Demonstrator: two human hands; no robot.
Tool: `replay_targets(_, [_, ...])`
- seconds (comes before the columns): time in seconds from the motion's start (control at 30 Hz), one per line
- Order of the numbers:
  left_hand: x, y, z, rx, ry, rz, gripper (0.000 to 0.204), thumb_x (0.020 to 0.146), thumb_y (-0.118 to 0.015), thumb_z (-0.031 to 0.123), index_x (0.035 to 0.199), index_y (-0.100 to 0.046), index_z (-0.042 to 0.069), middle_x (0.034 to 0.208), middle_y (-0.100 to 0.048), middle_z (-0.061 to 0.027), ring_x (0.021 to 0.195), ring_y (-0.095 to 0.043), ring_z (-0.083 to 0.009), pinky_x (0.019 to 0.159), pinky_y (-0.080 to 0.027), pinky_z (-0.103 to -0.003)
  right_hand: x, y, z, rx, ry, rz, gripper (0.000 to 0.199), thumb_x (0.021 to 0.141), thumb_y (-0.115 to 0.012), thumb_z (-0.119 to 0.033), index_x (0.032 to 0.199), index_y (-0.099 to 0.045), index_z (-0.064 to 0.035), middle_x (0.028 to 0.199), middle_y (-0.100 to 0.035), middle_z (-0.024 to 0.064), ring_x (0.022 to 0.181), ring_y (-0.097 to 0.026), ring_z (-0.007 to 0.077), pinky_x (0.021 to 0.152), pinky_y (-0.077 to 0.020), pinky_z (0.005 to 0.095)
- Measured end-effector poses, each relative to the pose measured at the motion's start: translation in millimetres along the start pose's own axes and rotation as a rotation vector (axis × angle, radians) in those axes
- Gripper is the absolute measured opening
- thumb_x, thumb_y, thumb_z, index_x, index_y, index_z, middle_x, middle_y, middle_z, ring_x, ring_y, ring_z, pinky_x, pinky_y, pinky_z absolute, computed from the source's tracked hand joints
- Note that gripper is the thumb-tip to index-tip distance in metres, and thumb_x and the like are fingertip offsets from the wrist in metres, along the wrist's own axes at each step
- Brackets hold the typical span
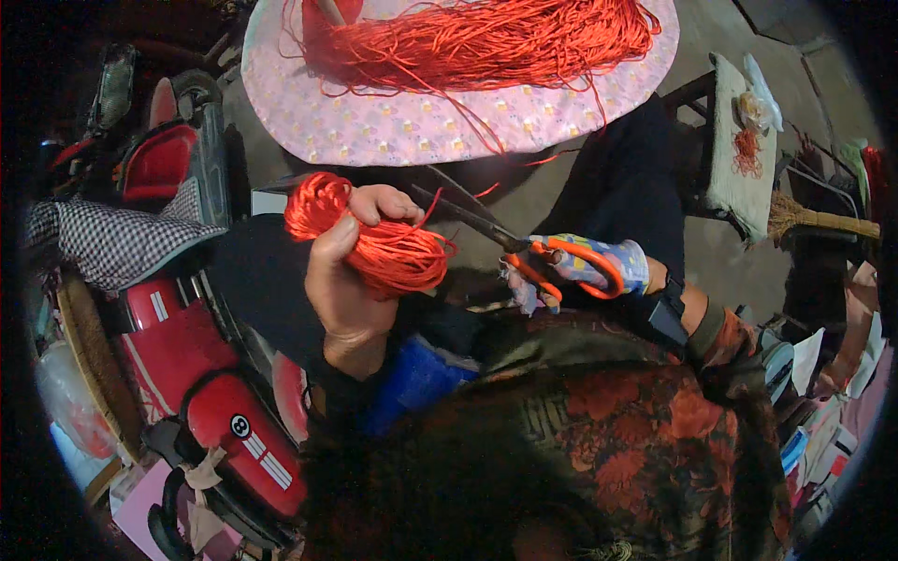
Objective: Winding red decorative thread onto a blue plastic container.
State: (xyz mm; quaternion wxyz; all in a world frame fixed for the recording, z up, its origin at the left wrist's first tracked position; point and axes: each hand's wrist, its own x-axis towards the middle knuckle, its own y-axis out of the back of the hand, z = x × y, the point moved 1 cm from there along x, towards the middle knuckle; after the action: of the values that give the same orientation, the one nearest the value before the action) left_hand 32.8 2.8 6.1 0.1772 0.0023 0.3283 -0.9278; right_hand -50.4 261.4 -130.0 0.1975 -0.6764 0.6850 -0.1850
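My left hand (341,262) is closed around a looped bundle of bright red-orange cord (398,257), its thumb and fingers pressing the middle while loops stick out at both sides. To its right, my right hand (636,266) grips scissors (510,243) by their orange handles. A blue patterned covering hides much of that hand and its fingers. The dark scissor blades point left toward the bundle and stand apart. Near them, a loose cord end rises from the bundle. Whether the blades touch any cord, I cannot tell.
Ahead, a round surface with a pink patterned cover (393,126) bears a large heap of red cord (486,47). A padded bench (739,178) with small items and a straw brush (823,220) are at right. A red ride-on vehicle (243,439) stands at left.
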Motion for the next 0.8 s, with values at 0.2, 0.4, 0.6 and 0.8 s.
replay_targets(0.2, [1,-3,-6,-0.079,0.115,-0.118,0.026,0.083,-0.052,0.030,0.087,-0.046,0.004,0.097,-0.052,-0.0137,0.095,-0.052,-0.0255,0.087,-0.046,-0.041,21,-13,-27,0.333,-0.141,0.077,0.066,0.088,-0.066,-0.037,0.140,-0.040,-0.0070,0.115,-0.059,0.0024,0.084,-0.057,0.0063,0.064,-0.0482,0.0196])
replay_targets(0.4, [0,-8,-6,-0.161,0.099,-0.159,0.026,0.083,-0.052,0.030,0.087,-0.047,0.005,0.097,-0.052,-0.0139,0.097,-0.053,-0.0263,0.090,-0.048,-0.043,20,-21,-38,-0.064,0.105,0.203,0.060,0.090,-0.064,-0.039,0.136,-0.044,-0.0052,0.116,-0.059,0.0045,0.099,-0.056,0.0093,0.075,-0.0485,0.0207])
replay_targets(0.6, [4,4,-8,-0.179,0.078,-0.149,0.027,0.083,-0.052,0.030,0.088,-0.048,0.004,0.101,-0.052,-0.0136,0.102,-0.053,-0.0260,0.093,-0.048,-0.043,30,-31,-62,0.153,0.030,0.163,0.050,0.091,-0.063,-0.041,0.123,-0.053,-0.0033,0.102,-0.062,0.0025,0.084,-0.058,0.0087,0.067,-0.0478,0.0212])
replay_targets(0.8, [3,-23,-3,-0.107,0.126,-0.050,0.029,0.078,-0.062,0.031,0.074,-0.049,0.006,0.124,-0.047,-0.0217,0.116,-0.048,-0.0326,0.083,-0.051,-0.041,34,-47,-78,0.324,0.064,0.049,0.055,0.092,-0.056,-0.050,0.113,-0.055,0.0009,0.083,-0.062,0.0027,0.064,-0.057,0.0090,0.056,-0.0455,0.0219])
